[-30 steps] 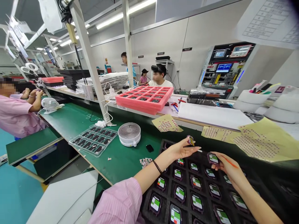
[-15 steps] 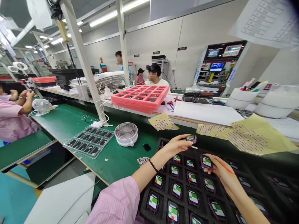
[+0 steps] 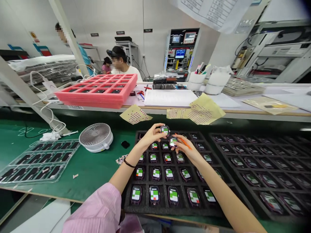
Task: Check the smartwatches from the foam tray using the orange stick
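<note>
My left hand (image 3: 156,133) is closed on a smartwatch case (image 3: 164,130) with a lit green-and-white screen. Close beside it, my right hand (image 3: 186,149) grips a second smartwatch case (image 3: 173,141), its screen also lit. A thin orange strip (image 3: 184,141), perhaps a stick or pen, lies along the right hand; how it is held is hidden. Both hands are above a black foam tray (image 3: 163,189) whose pockets hold several more smartwatches (image 3: 173,195), many with green, white and red blocks on screen. No straps show on the watches.
Another black foam tray (image 3: 245,194) of watches lies to the right. Left are a white fan (image 3: 96,137), a clear plastic tray (image 3: 57,176) of black parts and a small black piece (image 3: 125,144). A pink foam tray (image 3: 97,101) and yellow sticker sheets (image 3: 206,108) lie along the shelf.
The view has swung right, bringing the second black tray fully into sight. My hands have drawn closer together, and the left hand's watch now shows its screen to me.
</note>
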`<state>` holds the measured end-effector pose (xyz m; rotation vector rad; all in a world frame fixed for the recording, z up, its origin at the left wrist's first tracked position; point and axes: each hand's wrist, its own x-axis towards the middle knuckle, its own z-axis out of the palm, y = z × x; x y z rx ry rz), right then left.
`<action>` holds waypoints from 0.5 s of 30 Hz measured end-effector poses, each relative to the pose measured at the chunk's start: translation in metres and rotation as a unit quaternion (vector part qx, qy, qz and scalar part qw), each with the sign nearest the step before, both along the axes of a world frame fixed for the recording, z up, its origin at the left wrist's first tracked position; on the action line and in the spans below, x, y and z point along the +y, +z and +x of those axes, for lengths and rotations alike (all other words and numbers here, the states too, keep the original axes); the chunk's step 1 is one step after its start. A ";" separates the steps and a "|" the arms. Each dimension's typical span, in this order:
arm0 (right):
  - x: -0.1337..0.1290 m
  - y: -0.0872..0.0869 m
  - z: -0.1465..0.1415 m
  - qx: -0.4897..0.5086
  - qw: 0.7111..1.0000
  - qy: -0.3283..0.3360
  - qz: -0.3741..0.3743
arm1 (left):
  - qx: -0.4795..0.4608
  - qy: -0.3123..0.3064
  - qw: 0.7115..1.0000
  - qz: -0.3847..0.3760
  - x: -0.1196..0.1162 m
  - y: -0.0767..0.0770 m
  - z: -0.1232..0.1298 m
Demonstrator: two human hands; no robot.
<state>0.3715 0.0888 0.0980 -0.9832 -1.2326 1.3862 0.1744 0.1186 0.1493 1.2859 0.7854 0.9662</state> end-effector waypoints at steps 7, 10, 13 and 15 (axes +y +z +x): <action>-0.003 0.002 0.000 -0.051 0.998 -0.021 -0.007 | 0.043 0.023 0.999 0.002 0.000 -0.003 0.009; -0.005 0.005 0.000 -0.055 0.998 -0.029 -0.026 | 0.055 0.047 0.997 -0.016 0.001 -0.006 0.012; -0.006 0.007 0.000 -0.040 0.999 -0.013 -0.027 | 0.049 0.062 0.996 -0.035 0.002 -0.007 0.013; -0.006 0.008 0.001 -0.027 1.000 0.002 -0.013 | 0.043 0.058 0.997 -0.041 0.002 -0.007 0.013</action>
